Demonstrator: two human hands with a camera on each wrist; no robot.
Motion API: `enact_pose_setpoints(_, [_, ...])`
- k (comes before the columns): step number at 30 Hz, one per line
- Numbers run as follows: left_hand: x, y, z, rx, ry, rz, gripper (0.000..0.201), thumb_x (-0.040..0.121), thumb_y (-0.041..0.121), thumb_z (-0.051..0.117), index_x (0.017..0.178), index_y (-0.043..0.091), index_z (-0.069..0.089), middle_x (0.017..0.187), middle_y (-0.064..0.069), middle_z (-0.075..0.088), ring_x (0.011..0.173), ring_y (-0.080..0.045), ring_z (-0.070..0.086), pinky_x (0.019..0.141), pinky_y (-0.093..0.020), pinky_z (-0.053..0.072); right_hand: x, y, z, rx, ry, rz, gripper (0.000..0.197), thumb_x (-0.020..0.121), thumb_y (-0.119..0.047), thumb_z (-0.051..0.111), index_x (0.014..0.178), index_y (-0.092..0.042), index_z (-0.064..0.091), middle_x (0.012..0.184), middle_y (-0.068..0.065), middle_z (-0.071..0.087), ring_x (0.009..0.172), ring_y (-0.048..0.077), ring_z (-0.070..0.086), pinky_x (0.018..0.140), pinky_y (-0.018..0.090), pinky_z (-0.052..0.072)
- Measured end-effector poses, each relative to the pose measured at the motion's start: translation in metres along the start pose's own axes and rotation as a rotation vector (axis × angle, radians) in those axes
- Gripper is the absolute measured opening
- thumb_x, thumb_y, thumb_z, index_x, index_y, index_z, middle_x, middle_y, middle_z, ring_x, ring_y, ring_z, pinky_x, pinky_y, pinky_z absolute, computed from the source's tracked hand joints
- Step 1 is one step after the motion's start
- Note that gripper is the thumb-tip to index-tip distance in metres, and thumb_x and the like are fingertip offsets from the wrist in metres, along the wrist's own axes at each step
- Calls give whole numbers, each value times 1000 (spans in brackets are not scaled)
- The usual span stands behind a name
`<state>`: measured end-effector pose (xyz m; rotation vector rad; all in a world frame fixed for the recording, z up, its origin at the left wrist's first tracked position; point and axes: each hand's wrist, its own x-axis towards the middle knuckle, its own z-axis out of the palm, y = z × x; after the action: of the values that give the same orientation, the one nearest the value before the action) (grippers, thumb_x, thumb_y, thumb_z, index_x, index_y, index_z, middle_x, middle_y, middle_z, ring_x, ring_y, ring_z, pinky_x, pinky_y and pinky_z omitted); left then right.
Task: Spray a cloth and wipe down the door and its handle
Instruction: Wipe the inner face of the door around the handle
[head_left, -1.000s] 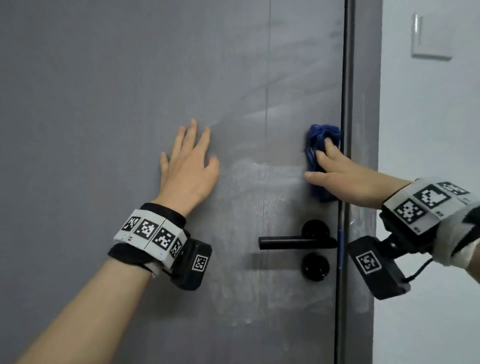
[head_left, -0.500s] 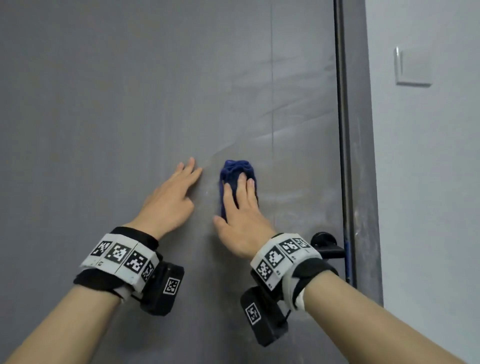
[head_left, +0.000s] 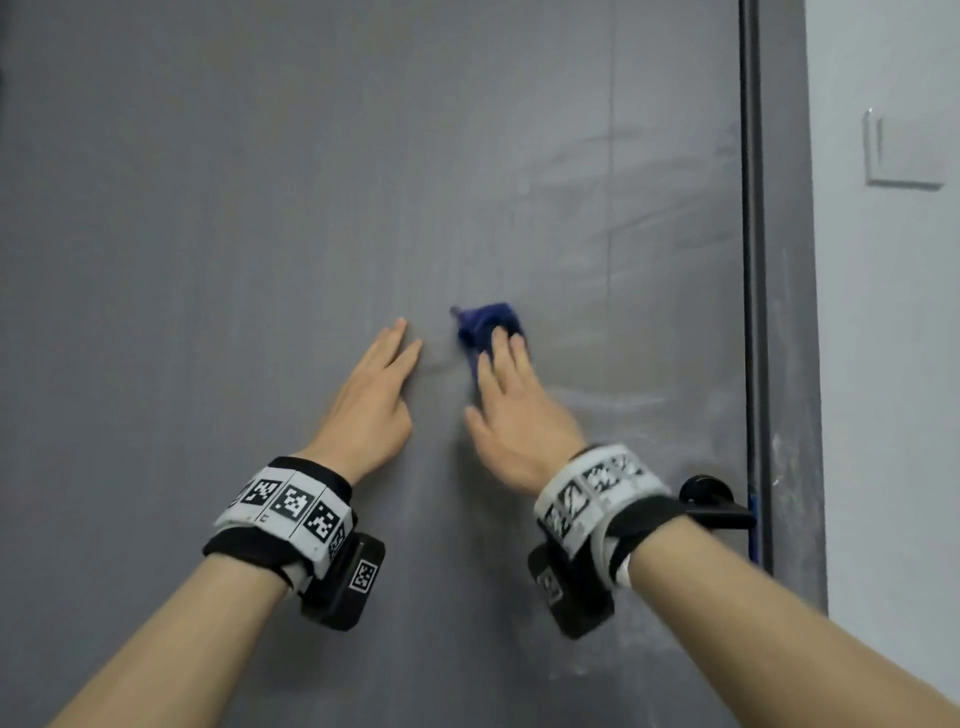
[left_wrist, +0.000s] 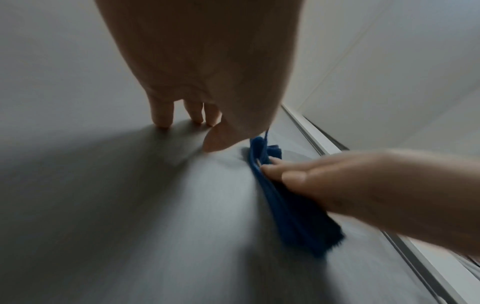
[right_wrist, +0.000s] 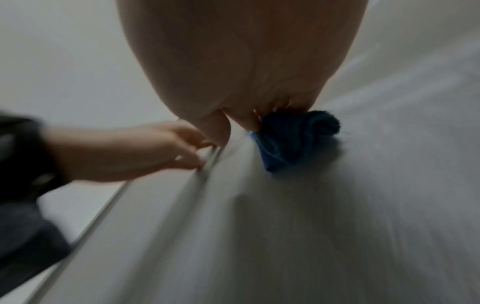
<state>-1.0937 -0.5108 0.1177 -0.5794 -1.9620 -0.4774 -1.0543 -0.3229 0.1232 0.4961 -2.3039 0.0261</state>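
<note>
The grey door fills the head view. My right hand lies flat on it with straight fingers and presses a bunched blue cloth against the panel. In the left wrist view the blue cloth sits under the right hand's fingers. In the right wrist view the cloth pokes out beyond the palm. My left hand rests flat on the door just left of the cloth, holding nothing. The black door handle shows at lower right, partly hidden behind my right wrist.
Pale wipe streaks mark the door right of the cloth. The dark door edge and frame run down the right side. A white wall with a light switch lies beyond it.
My right hand swept the cloth from the door's edge above the handle leftward to mid-panel, beside my left hand. In the last half second both hands barely shifted.
</note>
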Motion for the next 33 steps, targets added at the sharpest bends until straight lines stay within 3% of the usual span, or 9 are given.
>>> enact_pose_setpoints(3, [-15,-2,2,-4,-56,-27,79,80,-11,44,155,11,30,168,0,3,155,-17,4,123,-28,10,-55,-27,52,32,-9,-111,71,106,-37,32,158,0,2,165,19,-17,153,31,-21,124,38,-13])
enact_pose_setpoints(7, [-31,3,5,82,-141,-71,82,83,-1,46,158,21,20,167,6,-7,154,-14,-5,124,-46,16,-83,-21,90,101,49,-15,72,104,-46,28,161,-16,-5,166,2,-24,151,15,-27,127,34,-2])
enact_pose_setpoints(11, [-33,14,11,132,-176,-104,83,84,6,51,158,23,18,167,3,-8,154,-17,-7,122,-57,16,-65,5,72,75,199,178,74,103,-47,26,160,-11,-4,166,10,-22,154,24,-19,127,37,3])
enact_pose_setpoints(15, [-29,24,14,97,-195,-151,79,87,8,50,158,23,19,167,4,-10,154,-19,-10,118,-62,11,-57,-2,52,16,105,247,79,103,-47,28,157,2,-2,164,22,-20,153,32,-19,127,41,1])
enact_pose_setpoints(20, [-23,35,13,109,-120,-190,71,89,14,51,155,24,29,168,-1,1,155,-21,1,118,-57,25,-49,26,9,56,4,199,68,106,-39,28,156,4,13,167,20,-10,156,29,-5,127,40,7])
enact_pose_setpoints(24, [-19,57,16,171,-116,-121,74,90,21,54,157,26,22,168,-2,-2,155,-19,-2,119,-56,22,-81,92,-7,112,39,359,62,107,-36,33,159,-8,16,168,11,-1,155,31,7,123,46,17])
enact_pose_setpoints(27, [-18,71,24,181,-151,-82,77,92,29,57,157,29,17,168,-1,-7,155,-18,-5,119,-57,22,-110,145,-15,158,73,458,60,105,-38,33,156,-7,24,167,13,8,153,35,13,121,48,21])
enact_pose_setpoints(30, [-19,79,36,198,-198,-74,81,91,32,59,158,31,13,167,-1,-13,154,-18,-9,119,-57,20,-126,178,-18,165,127,401,50,104,-35,32,143,-6,41,157,10,27,147,29,29,119,38,27])
enact_pose_setpoints(33, [-21,81,45,237,-202,-78,83,91,32,58,158,32,10,165,-2,-20,153,-20,-15,121,-56,15,-122,175,-12,233,148,384,63,102,-42,32,155,-9,27,167,4,10,155,21,13,125,34,14])
